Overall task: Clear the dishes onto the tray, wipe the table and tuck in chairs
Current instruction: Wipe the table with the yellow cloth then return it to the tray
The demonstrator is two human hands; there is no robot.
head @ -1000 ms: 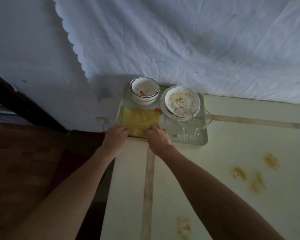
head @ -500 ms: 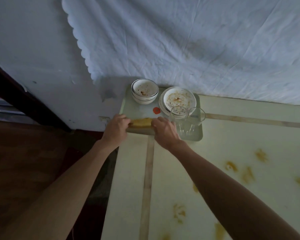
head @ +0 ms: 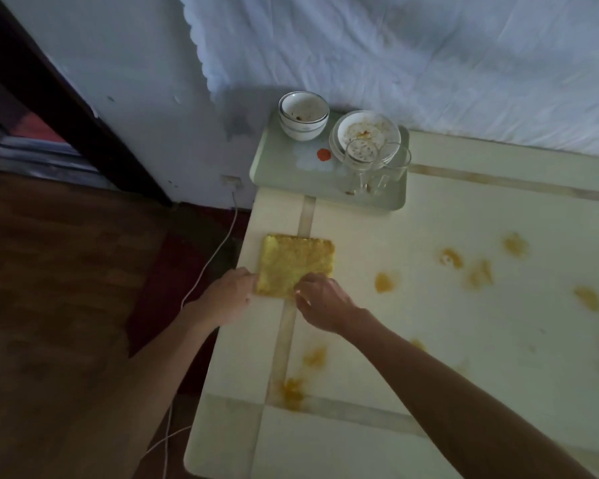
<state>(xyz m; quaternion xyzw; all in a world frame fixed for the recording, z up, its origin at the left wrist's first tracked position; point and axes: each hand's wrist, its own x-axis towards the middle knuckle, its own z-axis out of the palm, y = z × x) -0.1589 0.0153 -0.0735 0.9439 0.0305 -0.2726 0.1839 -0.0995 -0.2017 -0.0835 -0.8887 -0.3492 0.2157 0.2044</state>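
A yellow cloth (head: 294,264) lies flat on the cream table (head: 429,340) near its left edge. My left hand (head: 229,295) pinches the cloth's near left corner. My right hand (head: 320,302) pinches its near right edge. Behind the cloth stands a pale green tray (head: 284,174) at the table's far left corner. It carries stacked white bowls (head: 303,115), dirty white plates (head: 365,134) and two clear glasses (head: 376,164). Several orange-yellow stains (head: 384,282) mark the table to the right and in front of the cloth.
A white sheet (head: 395,57) hangs over the wall behind the table. A white cable (head: 204,267) runs from a wall socket (head: 231,181) down across the dark wooden floor (head: 66,305) on the left. A dark door frame (head: 66,98) stands far left.
Both hands pulled the yellow cloth off the tray and toward me; it now lies spread on the table in front of the tray. The camera view shifted back.
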